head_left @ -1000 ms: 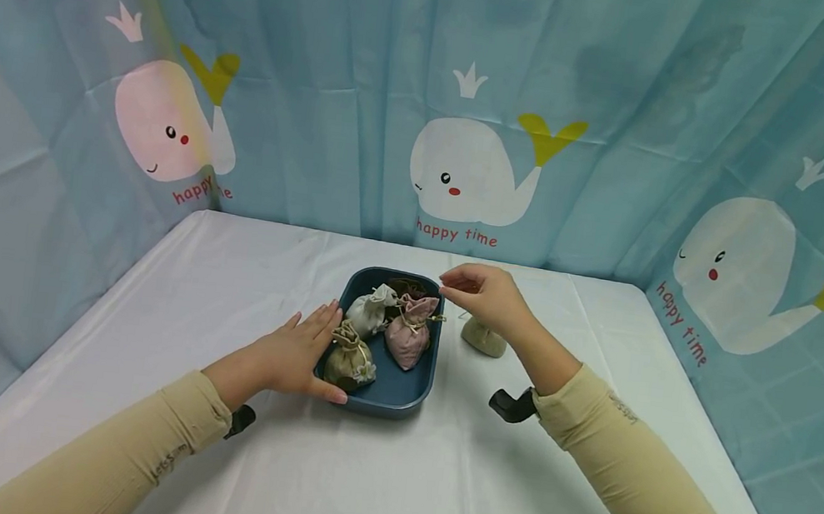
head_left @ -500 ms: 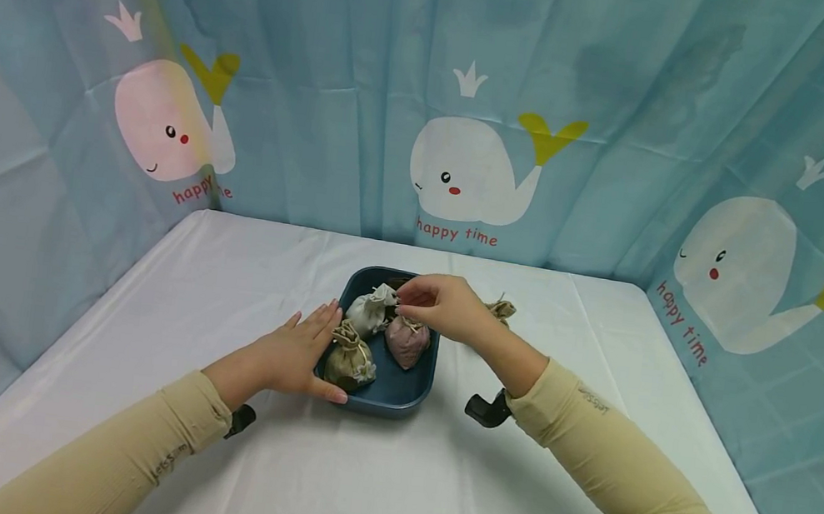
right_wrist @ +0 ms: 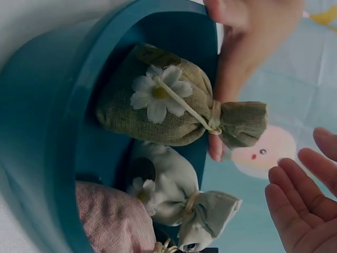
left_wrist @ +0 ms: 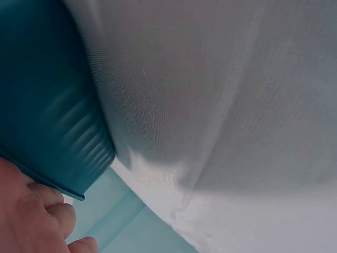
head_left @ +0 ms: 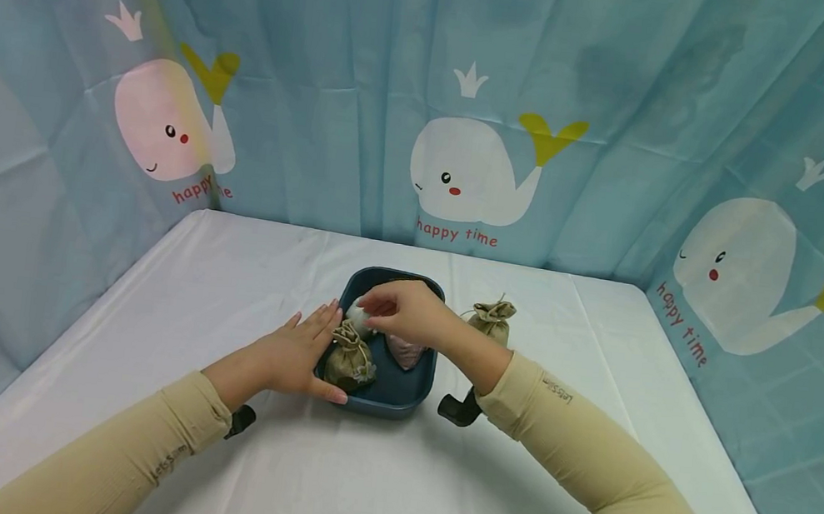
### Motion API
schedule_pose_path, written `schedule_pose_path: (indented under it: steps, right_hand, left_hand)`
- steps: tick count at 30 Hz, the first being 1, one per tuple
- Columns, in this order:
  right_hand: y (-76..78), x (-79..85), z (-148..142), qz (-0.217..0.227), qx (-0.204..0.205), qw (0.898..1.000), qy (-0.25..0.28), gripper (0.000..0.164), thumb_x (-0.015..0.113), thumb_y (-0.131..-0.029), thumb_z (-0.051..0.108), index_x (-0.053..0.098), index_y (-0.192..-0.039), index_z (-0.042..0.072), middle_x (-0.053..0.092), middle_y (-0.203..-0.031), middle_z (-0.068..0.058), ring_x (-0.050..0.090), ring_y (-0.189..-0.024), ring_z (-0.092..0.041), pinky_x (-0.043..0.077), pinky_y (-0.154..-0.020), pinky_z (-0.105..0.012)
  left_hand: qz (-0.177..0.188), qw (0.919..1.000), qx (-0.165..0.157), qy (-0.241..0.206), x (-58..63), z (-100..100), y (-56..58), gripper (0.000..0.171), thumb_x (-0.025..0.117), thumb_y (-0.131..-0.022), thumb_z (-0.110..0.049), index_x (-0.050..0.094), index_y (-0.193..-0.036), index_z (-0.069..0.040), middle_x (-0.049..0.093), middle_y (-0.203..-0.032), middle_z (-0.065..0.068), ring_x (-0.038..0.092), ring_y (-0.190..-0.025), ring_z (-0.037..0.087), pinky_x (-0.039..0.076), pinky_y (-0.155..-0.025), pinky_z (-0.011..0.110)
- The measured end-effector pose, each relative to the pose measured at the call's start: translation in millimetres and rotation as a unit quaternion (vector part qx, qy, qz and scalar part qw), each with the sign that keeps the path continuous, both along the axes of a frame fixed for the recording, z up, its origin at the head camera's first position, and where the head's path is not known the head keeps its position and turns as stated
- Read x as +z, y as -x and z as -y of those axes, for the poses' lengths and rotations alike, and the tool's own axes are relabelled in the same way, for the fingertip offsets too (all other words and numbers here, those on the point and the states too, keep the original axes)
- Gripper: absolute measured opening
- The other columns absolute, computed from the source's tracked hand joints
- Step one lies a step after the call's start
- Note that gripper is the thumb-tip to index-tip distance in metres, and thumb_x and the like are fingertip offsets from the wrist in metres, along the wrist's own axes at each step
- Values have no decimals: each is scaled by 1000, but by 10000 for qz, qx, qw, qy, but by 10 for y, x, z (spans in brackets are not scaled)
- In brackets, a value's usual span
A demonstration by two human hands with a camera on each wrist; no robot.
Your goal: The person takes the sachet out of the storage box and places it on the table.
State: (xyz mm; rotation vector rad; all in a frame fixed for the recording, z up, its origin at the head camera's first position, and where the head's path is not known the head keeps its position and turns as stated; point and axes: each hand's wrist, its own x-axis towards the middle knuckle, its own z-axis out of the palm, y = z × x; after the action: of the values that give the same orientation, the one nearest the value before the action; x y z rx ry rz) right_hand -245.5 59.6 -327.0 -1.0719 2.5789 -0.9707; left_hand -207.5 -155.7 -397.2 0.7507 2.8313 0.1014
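Observation:
My left hand (head_left: 296, 355) rests on the left rim of a blue bin (head_left: 384, 411), fingers straight and spread, thumb at the front corner. My right hand (head_left: 412, 311) hovers over the bin. Its fingers, loosely bent, hold nothing; in the right wrist view the fingers (right_wrist: 300, 200) stand apart from the cloth sachets. Nearest the left hand is an olive drawstring sachet (head_left: 350, 365) with a white fabric daisy (right_wrist: 159, 94). Beside it lie a pale grey sachet (right_wrist: 174, 168) and a pink sachet (head_left: 405, 352), both partly covered by the right hand in the head view.
An olive-tan drawstring sachet (head_left: 492, 319) stands on the white tablecloth (head_left: 358, 486) right of the bin, partly behind the right forearm. Black wrist mounts (head_left: 460, 409) stick out below the sleeves. A blue whale-print curtain (head_left: 302, 153) encloses the table's back and sides.
My right hand has moved left from the bin's right rim, across the pink sachet, to above the grey one. The sachet outside the bin shows more now. The left hand has stayed put.

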Motion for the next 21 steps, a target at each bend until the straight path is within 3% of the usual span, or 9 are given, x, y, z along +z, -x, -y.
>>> schedule_pose_path:
  steps: [7,13,21]
  right_hand:
    - [66,-62,109,-142,397,9980,-477,28,63,-88,17,65,-115,11,65,-111,-2,60,-100,-11,47,-82,-20]
    - [102,-92,168,-332,644,9923,-1006,32,59,-88,5,63,-119,14,63,-115,1,57,-104,-13,46,-87,-26]
    - [117,-102,188,-319,878,9876,-1263,33,60,-87,3,64,-117,15,61,-118,2,57,-107,-14,45,-88,-25]
  left_hand:
    - [1,10000,-21,11,5,2,-4,127,41,-60,-88,1,-147,-3,-6,-153,12,1,-140,29,10,-108,54]
    - [24,9999,-38,-103,6,11,-8,128,43,-61,-87,3,-146,-1,-3,-153,14,2,-139,30,10,-107,55]
    - [31,9999,20,-96,9,4,-12,126,47,-62,-84,6,-146,0,-2,-153,15,3,-140,30,11,-107,55]
